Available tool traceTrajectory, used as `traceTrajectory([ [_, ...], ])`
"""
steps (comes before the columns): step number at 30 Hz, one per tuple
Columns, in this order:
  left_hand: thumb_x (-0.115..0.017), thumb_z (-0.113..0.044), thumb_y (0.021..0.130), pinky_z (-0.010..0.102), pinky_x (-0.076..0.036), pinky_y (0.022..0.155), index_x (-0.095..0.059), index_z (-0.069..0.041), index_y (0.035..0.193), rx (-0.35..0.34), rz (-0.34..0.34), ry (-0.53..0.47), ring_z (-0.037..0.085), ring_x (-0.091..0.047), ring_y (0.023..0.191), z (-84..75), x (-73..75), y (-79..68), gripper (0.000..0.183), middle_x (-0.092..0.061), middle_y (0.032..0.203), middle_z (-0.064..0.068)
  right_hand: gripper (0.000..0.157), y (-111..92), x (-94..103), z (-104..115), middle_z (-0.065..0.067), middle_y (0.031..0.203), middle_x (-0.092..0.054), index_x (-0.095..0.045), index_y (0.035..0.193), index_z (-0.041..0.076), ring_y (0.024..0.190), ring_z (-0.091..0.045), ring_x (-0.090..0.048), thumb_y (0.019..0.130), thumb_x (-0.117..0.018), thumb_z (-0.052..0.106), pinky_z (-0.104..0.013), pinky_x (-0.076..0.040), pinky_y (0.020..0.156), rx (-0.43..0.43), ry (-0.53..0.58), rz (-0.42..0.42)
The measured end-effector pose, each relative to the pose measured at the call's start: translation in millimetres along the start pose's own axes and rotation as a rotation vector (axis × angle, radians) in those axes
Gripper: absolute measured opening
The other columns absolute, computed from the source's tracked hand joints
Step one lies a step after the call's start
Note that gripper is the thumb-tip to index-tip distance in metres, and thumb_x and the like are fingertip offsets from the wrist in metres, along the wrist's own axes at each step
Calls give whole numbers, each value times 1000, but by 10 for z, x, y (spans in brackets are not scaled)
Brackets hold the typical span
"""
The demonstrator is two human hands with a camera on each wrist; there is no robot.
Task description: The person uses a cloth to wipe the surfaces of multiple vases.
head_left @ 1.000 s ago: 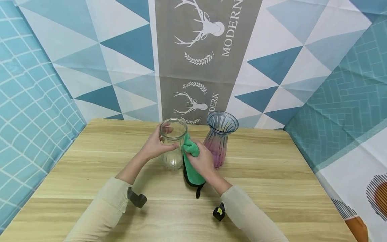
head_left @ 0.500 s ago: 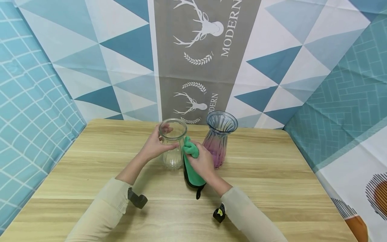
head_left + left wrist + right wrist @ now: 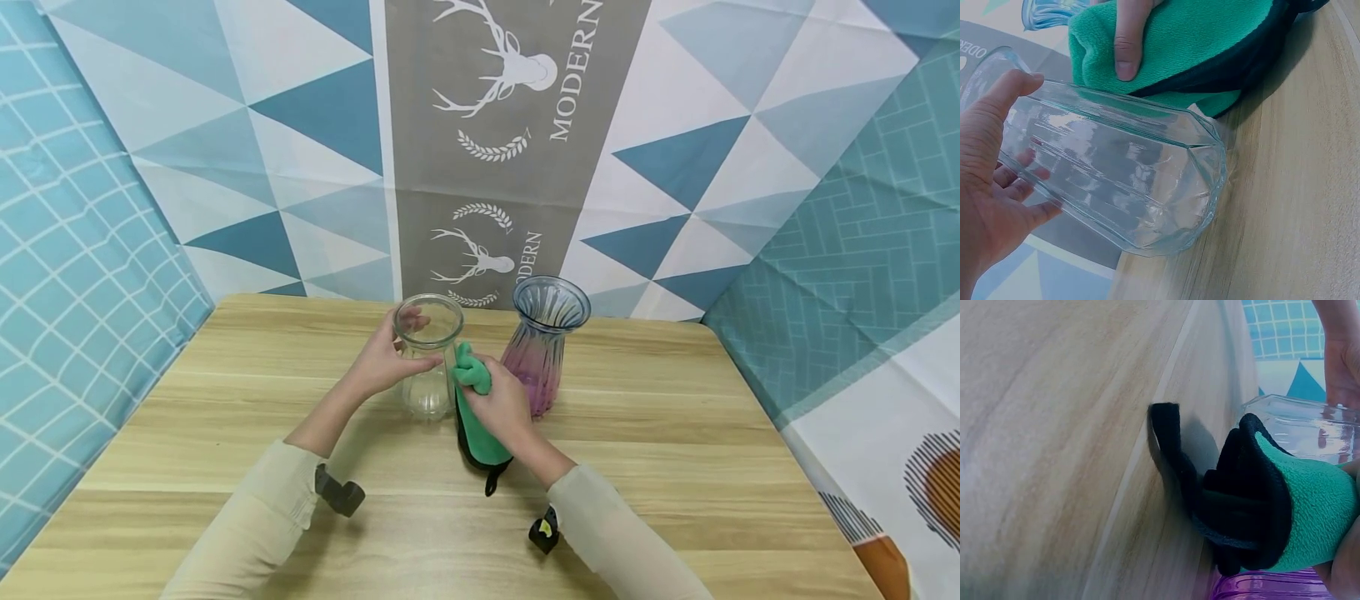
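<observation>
My left hand point(image 3: 378, 364) curls round the upper part of a clear glass vase point(image 3: 429, 393), thumb in front and fingers behind. In the left wrist view the vase's faceted sides and base show, the base right at the wooden surface. My right hand point(image 3: 507, 402) grips a green terry cloth point(image 3: 480, 429) with black edging and a black loop point(image 3: 1166, 428), bunched up between thumb and fingers. The cloth overlaps the right side of the clear vase in the head view. Some right-hand fingers are hidden behind the cloth.
A second glass vase point(image 3: 536, 362), blue at its flared rim and purple below, stands just right of the right hand. The wooden table point(image 3: 660, 467) ends at a patterned backdrop point(image 3: 480, 167). Small black cameras hang at both wrists.
The green cloth has shifted slightly down beside the clear vase, its upper tip and loop a little lower. The left hand and both vases look the same.
</observation>
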State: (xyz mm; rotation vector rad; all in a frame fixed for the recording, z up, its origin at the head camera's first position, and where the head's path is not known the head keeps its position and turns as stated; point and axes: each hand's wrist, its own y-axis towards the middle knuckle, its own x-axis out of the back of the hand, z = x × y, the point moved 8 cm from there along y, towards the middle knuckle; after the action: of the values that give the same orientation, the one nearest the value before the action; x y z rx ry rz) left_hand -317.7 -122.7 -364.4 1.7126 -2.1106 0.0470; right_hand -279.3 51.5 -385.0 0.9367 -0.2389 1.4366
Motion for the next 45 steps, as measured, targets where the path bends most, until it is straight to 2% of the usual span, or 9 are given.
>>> traceTrajectory([
  [7,-79,-17,75,60,-30,107,-33,-7,138,-3,1,11,31,-41,132,-20,20,-5,79,-52,134,15,34,2,-52,-20,-6,106,-69,-63,114,12,94,-24,-67,82,-71,21,-41,-54,80,-27,-73,70],
  [11,-79,-16,75,61,-29,107,-32,-5,139,-7,11,13,33,-40,132,-13,20,-14,80,-50,136,18,34,-1,-60,-31,-6,106,-69,-63,115,13,95,-24,-67,82,-71,22,-41,-54,80,-31,-84,82],
  [16,-79,-17,75,60,-30,107,-33,-6,139,-3,18,9,32,-40,132,-1,24,-21,79,-50,137,17,38,6,-24,-31,-7,110,-69,-62,119,13,98,-24,-66,83,-70,22,-40,-54,82,-10,14,41],
  [19,-78,-17,76,60,-30,107,-34,-8,139,2,19,16,32,-40,133,3,28,-21,77,-50,136,15,38,30,34,14,-8,110,-69,-62,119,11,99,-24,-66,83,-70,20,-38,-54,82,35,76,-9],
  [26,-78,-18,76,61,-29,107,-34,-9,139,9,28,25,32,-39,133,-7,28,-17,77,-51,136,15,39,62,161,141,-8,111,-69,-62,117,10,100,-24,-66,80,-74,16,-38,-54,83,131,134,-121],
  [34,-78,-18,76,63,-27,107,-34,-11,138,25,49,19,30,-40,133,3,18,-5,76,-51,136,13,45,76,154,173,-8,119,-65,-59,123,12,107,-25,-63,81,-73,15,-40,-52,88,137,160,-121],
  [39,-78,-16,76,64,-25,107,-34,-11,138,23,59,10,30,-40,133,0,13,1,76,-51,137,13,43,93,130,162,-8,117,-66,-60,121,11,106,-25,-63,80,-73,15,-40,-52,89,135,145,-109],
  [45,-77,-14,77,65,-23,108,-31,-10,140,10,66,-5,31,-38,134,12,4,7,78,-49,138,14,37,101,91,135,-8,112,-69,-63,116,9,100,-24,-66,81,-72,16,-38,-54,83,127,137,-78],
])
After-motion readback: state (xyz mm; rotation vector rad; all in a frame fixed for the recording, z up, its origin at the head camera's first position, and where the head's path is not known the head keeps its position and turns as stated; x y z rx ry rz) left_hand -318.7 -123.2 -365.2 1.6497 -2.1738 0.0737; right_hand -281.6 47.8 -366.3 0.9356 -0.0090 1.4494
